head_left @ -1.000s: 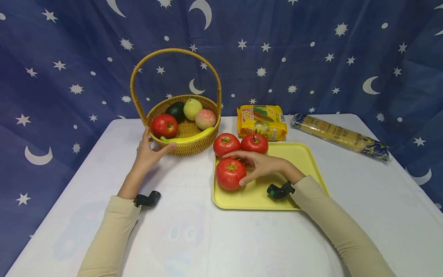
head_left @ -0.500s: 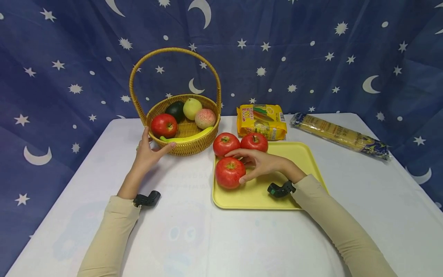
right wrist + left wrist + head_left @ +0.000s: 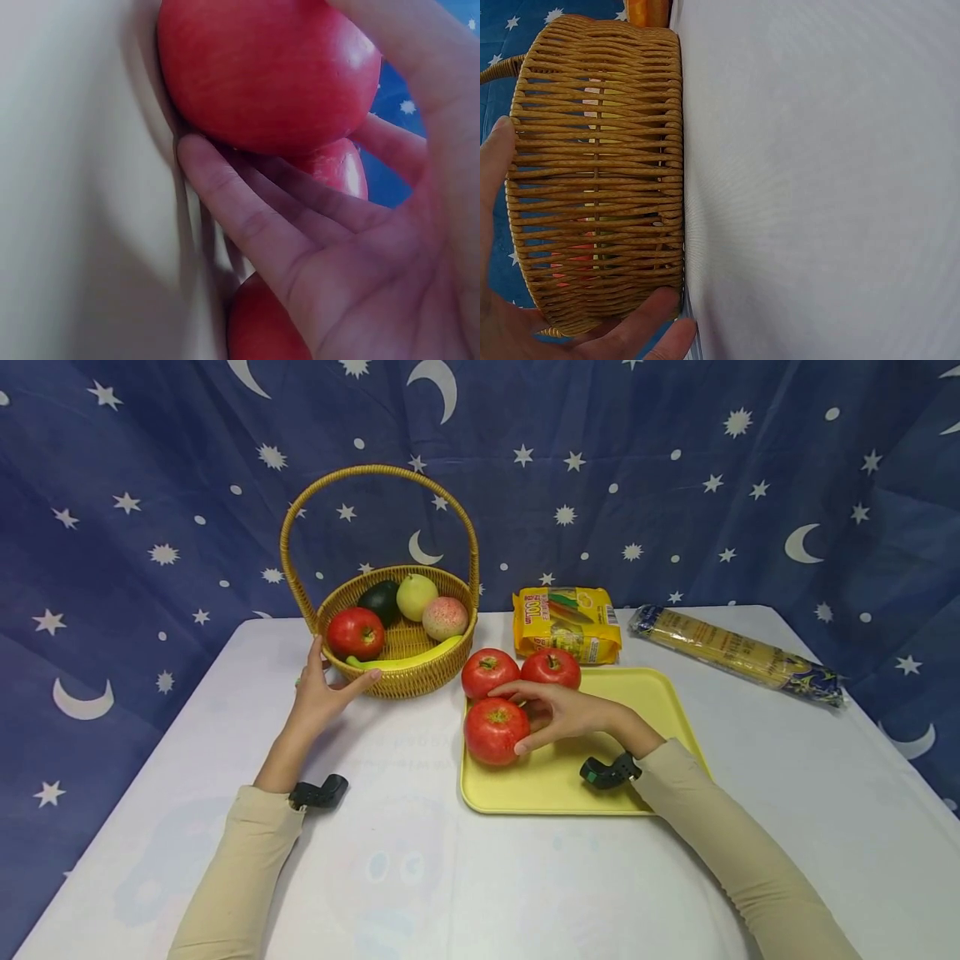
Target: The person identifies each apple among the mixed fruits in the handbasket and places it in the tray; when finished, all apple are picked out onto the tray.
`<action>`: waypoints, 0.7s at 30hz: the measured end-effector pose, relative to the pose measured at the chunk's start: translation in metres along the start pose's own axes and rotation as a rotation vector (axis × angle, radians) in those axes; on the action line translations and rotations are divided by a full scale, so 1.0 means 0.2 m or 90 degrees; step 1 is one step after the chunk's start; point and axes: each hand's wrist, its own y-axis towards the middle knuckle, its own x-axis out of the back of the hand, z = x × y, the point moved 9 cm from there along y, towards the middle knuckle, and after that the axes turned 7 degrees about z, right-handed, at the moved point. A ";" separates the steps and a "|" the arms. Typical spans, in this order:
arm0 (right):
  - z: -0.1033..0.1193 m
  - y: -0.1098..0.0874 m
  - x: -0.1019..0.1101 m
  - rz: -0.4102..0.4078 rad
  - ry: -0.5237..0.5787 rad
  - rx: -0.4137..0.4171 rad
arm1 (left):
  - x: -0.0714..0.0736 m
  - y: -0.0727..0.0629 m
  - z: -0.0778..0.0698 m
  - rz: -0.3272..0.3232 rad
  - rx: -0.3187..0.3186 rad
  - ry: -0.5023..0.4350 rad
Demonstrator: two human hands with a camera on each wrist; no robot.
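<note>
My left hand (image 3: 318, 693) holds the near left side of the wicker basket (image 3: 405, 681), thumb at the front rim and fingers along its left side. In the left wrist view the fingers (image 3: 641, 322) lie against the woven wall near its base. My right hand (image 3: 566, 714) curves round the right side of a large red apple (image 3: 495, 732) at the left of the yellow tray (image 3: 555, 789). Its thumb is on the near side, its fingers behind. From the right wrist, this apple (image 3: 262, 67) sits low, with fingertips under its side. Two more red apples (image 3: 490, 672) stand behind it.
Inside the basket are a red apple (image 3: 356, 633), a dark green avocado-like fruit (image 3: 381, 602), a pear (image 3: 417, 597), a peach (image 3: 446, 617) and a banana (image 3: 412, 658). A yellow package (image 3: 567, 623) and a long bag of noodles (image 3: 735, 652) lie behind the tray.
The apple at my right hand has shifted slightly left and toward the back, the right fingers moving with it. My left hand and the basket stay in place.
</note>
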 end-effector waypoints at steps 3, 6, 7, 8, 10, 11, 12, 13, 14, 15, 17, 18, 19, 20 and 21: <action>-0.01 0.00 0.00 0.002 -0.004 -0.006 | -0.01 0.00 0.01 0.001 0.007 0.003; -0.01 -0.01 0.00 0.004 -0.002 -0.005 | -0.01 0.00 0.01 0.002 0.011 0.002; 0.00 -0.01 0.00 0.003 -0.003 -0.004 | -0.01 0.00 0.01 0.001 0.011 0.002; 0.00 -0.01 0.00 0.002 -0.004 -0.003 | -0.01 0.00 0.01 0.002 0.010 0.000; 0.00 -0.01 0.00 0.003 -0.004 -0.001 | -0.01 0.00 0.00 0.002 0.007 -0.003; 0.00 -0.01 0.00 0.006 -0.004 0.000 | -0.01 0.00 0.00 0.003 0.005 -0.004; 0.01 -0.01 0.00 0.010 -0.003 0.001 | -0.01 0.00 0.00 0.003 0.005 -0.005; 0.01 -0.01 0.00 0.013 -0.004 0.001 | -0.01 0.00 0.01 0.003 0.004 -0.005; 0.01 -0.01 0.00 0.016 -0.002 0.003 | -0.01 0.00 0.01 0.003 0.004 -0.005; 0.01 -0.01 0.00 0.019 -0.001 0.003 | -0.01 0.00 0.01 0.004 0.003 -0.005; 0.01 -0.01 0.00 0.022 0.000 0.003 | -0.01 0.00 0.01 0.005 0.000 -0.004; 0.01 -0.01 0.00 0.023 0.000 0.001 | -0.01 0.00 0.01 0.004 -0.001 -0.003; 0.01 -0.01 0.01 0.022 -0.001 -0.001 | -0.01 0.00 0.01 0.005 -0.002 -0.002; 0.01 -0.02 0.01 0.021 -0.002 -0.003 | -0.01 0.00 0.01 0.004 -0.004 -0.002; 0.02 -0.02 0.01 0.021 -0.003 -0.004 | -0.01 0.01 0.01 0.004 -0.005 -0.002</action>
